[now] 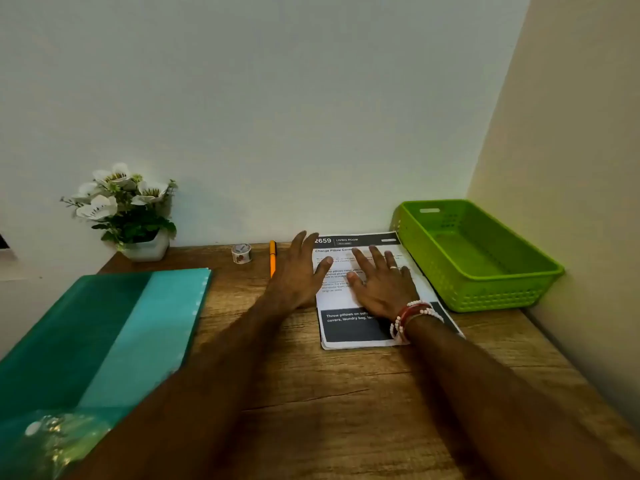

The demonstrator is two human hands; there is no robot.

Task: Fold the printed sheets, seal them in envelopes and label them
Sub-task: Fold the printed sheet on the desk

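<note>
We are pressing our left hand point(300, 271) and right hand point(381, 287), fingers straight, on the printed sheets point(349, 332) right of centre, likely light, floppy and best lifted by the near edge.

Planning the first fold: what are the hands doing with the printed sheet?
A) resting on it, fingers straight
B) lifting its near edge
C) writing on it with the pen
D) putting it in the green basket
A: left hand and right hand lie open on the flat printed sheet.
</note>
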